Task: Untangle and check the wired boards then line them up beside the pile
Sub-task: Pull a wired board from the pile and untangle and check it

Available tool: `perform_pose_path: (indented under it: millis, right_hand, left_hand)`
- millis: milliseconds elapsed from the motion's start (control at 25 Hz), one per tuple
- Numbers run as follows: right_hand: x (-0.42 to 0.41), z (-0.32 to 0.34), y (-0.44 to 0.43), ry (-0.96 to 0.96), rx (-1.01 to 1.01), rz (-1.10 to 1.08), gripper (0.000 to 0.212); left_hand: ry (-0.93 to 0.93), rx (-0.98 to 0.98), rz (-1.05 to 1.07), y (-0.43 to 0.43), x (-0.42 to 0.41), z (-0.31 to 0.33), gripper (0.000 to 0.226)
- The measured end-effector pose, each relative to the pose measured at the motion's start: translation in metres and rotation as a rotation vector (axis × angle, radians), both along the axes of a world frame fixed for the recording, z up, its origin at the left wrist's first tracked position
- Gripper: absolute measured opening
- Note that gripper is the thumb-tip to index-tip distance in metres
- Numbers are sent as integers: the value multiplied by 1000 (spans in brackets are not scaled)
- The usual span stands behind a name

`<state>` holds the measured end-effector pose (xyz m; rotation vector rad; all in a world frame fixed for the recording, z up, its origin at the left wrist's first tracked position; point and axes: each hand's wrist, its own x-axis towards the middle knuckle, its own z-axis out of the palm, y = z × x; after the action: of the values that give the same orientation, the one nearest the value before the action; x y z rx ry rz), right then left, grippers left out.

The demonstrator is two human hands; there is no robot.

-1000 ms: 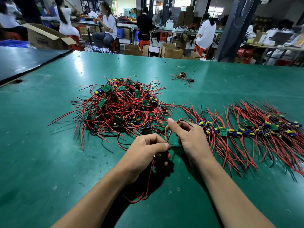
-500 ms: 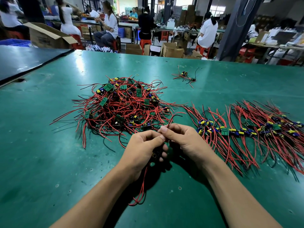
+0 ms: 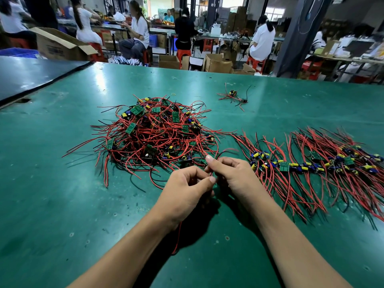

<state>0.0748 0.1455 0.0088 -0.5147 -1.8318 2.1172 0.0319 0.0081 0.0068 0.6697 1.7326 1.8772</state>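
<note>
Here, both curled — left hand (image 3: 187, 192) grips a red wire (image 3: 179, 233) hanging beneath it, right hand (image 3: 232, 175) pinches a looped wire (image 3: 227, 150) by the pile (image 3: 158, 132).

Bright overhead glare, soft shadows, wide-angle edge distortion

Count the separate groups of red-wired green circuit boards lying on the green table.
3: tangled pile at centre, lined-up row to its right, small stray cluster farther back. The left hand and right hand hold one more wired board, mostly hidden.
</note>
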Motion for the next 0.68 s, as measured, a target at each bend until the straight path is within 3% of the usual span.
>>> perform_pose_path:
  millis: [120, 440, 680]
  right_hand:
    - [-3, -1, 6, -15, 49, -129, 30]
    - [-5, 1, 8, 153, -147, -166, 30]
    - [-3, 8, 15, 39, -371, -122, 45]
  left_hand:
    - [-8, -22, -62, 0, 0, 0, 17]
    - [-133, 25, -82, -1, -3, 2, 20]
    - [-84, 24, -90, -1, -3, 2, 15]
